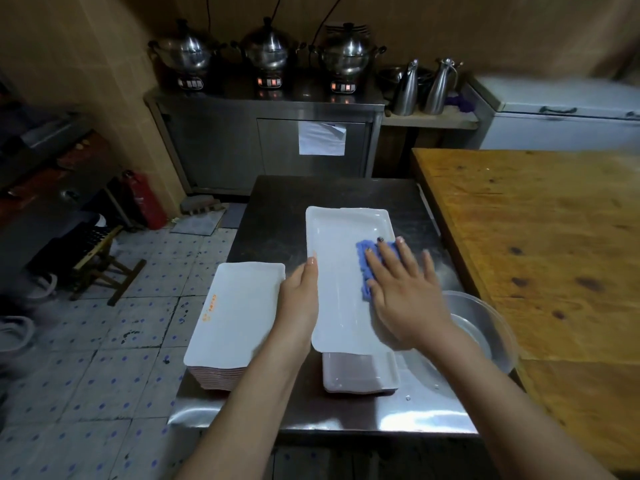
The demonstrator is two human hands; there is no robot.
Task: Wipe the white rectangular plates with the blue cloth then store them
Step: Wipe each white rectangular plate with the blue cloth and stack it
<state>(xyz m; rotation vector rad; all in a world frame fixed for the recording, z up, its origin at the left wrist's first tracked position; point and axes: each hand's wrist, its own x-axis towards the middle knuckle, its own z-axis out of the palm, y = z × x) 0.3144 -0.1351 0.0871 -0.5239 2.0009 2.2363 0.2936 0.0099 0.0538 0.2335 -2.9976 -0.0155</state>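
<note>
Dim room, glare on steel table [408, 422], edges warped and blurred.

**Person's arms and hands.** Both forearms are bare along their whole visible length. Left grip [299, 299]: one long nail visible, pale and glossy. Right grip [405, 299]: nails long, with the index and middle nails varnished dark with light flecks and the ring nail pale.

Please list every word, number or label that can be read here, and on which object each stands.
Nothing can be read for certain.
Orange print on the top plate of the left stack: too blurred to read.
Paper sheet on the cabinet door: no writing legible.
Lit panels below the three pots: only a red glow.
</note>
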